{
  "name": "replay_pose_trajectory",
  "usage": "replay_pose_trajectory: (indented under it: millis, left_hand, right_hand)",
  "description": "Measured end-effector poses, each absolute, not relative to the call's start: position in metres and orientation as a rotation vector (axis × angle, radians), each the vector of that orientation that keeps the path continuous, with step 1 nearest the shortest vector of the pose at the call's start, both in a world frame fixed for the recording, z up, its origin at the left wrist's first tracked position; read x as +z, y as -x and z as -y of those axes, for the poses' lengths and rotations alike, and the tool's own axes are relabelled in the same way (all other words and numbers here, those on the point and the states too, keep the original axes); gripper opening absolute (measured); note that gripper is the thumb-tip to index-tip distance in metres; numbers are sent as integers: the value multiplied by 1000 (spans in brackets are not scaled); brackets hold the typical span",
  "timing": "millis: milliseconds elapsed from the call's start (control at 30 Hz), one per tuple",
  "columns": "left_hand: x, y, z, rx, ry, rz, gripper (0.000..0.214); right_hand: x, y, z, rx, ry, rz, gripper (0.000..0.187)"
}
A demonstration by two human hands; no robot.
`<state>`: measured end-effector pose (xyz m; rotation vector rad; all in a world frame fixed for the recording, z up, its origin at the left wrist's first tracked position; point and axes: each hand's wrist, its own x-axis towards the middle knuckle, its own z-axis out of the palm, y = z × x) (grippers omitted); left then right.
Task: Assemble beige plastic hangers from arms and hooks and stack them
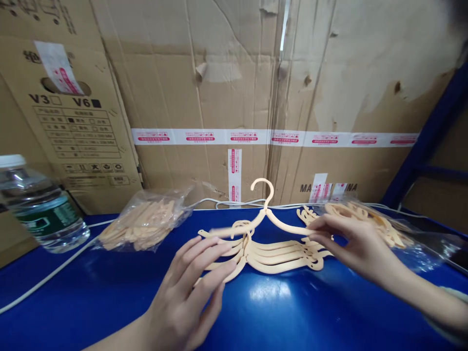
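Note:
A small peach plastic hanger (272, 219) is held up above a blue table (278, 317), its hook pointing upward. My right hand (351, 243) pinches its right arm near the tip. My left hand (193, 287) has its fingers stretched toward the hanger's left arm, whose blurred tip lies just above the fingertips. Whether they touch it is unclear. Under the raised hanger lies a flat stack of several like hangers (281, 258).
A clear bag of hangers (146, 222) lies at the back left, another open bag with hangers (380, 226) behind my right hand. A water bottle (40, 209) stands far left. White cable (47, 278) runs along the table. Cardboard boxes (219, 87) wall the back.

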<state>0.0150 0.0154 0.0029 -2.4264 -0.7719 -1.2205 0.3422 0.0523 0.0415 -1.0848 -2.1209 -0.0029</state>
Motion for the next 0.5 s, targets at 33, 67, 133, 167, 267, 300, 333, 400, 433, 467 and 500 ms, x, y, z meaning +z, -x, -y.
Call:
replay_pose_trajectory:
  millis: [33, 67, 133, 167, 267, 300, 333, 400, 433, 467, 500]
  left_hand:
    - [2, -15, -16, -1220, 2407, 795, 40]
    - [2, -16, -16, -1217, 2399, 813, 40]
    - [1, -16, -18, -1203, 2409, 850, 42]
    - [0, -16, -19, -1190, 2418, 871, 42]
    - [-1, -15, -20, -1139, 2442, 935, 41]
    - [-2, -14, -21, -1128, 2460, 948, 41]
    - [-3, -14, -22, -1122, 2488, 949, 40]
    - [-5, -13, -24, -1125, 2561, 927, 35]
    - [-5, -13, -25, -1131, 2602, 909, 33]
    - [-5, -13, -26, -1138, 2641, 896, 31]
    - [-6, -13, -27, -1144, 2675, 895, 31]
  right_hand:
    - [38, -339, -49, 23, 1068, 2115, 12]
    - [34, -336, -46, 50, 1057, 2108, 12]
    - [28, -332, -42, 103, 1039, 2098, 10]
    - [25, -330, -40, 122, 1026, 2095, 8]
    - [19, -326, -35, 134, 977, 2104, 5]
    - [17, -324, -34, 129, 964, 2112, 6]
    - [15, -322, -32, 127, 950, 2121, 6]
    - [13, -319, -29, 147, 933, 2143, 8]
    - [11, -317, -29, 167, 927, 2157, 9]
    - [11, -317, -29, 188, 922, 2169, 8]
    - [10, -317, -30, 209, 916, 2181, 8]
